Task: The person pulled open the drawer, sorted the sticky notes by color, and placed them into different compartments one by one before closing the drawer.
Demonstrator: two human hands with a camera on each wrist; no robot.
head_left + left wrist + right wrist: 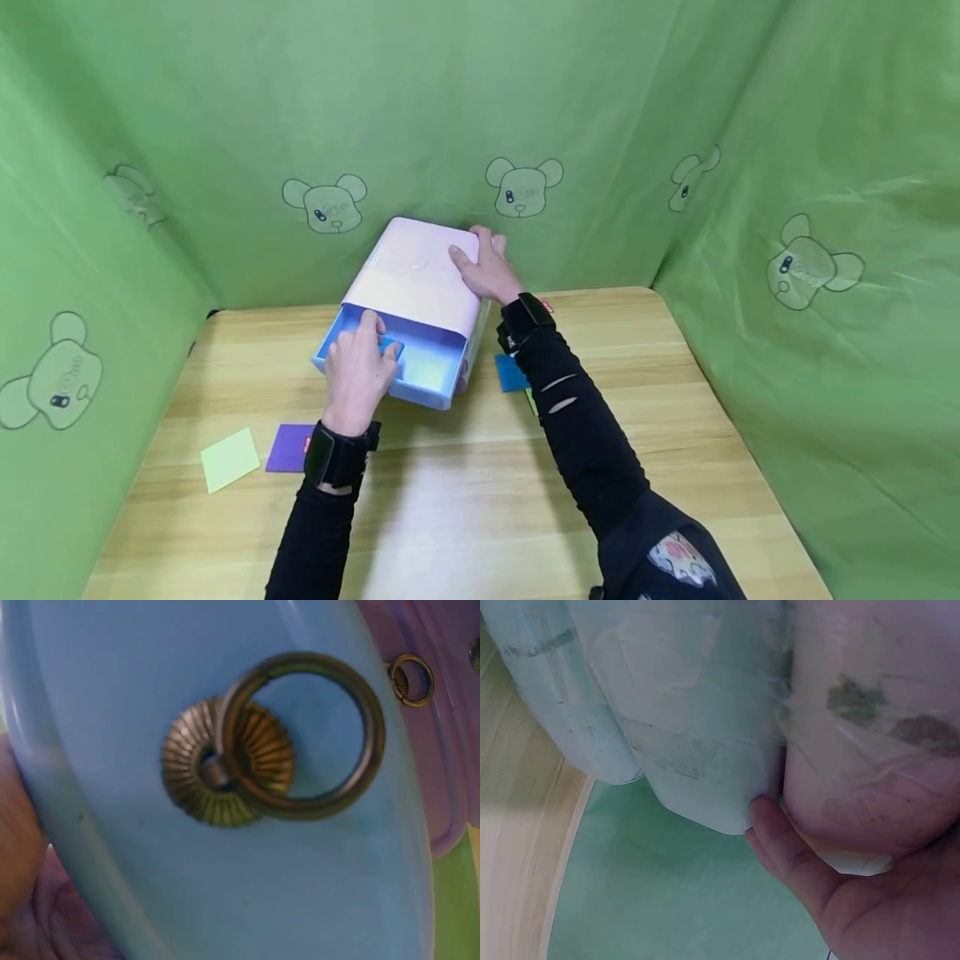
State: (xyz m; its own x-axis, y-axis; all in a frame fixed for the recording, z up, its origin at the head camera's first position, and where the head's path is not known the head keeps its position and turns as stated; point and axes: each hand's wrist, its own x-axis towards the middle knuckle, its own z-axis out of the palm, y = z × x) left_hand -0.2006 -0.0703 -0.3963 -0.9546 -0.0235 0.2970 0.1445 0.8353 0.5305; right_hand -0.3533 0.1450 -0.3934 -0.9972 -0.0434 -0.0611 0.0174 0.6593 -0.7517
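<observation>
A small multi-tier drawer box with a pink top stands tilted at the back of the table. Its blue top drawer is pulled out; a bronze ring handle hangs on the drawer front in the left wrist view. My left hand reaches into the drawer and pinches a small blue square between thumb and index finger, partly hidden by the hand. My right hand grips the box's back right corner, thumb on top. In the right wrist view its fingers lie against the box's side.
Left on the table lie a pale green square and a purple square with a red tag. Another blue square lies beside the right forearm, a green edge near it. Green curtain walls enclose the table's back and sides.
</observation>
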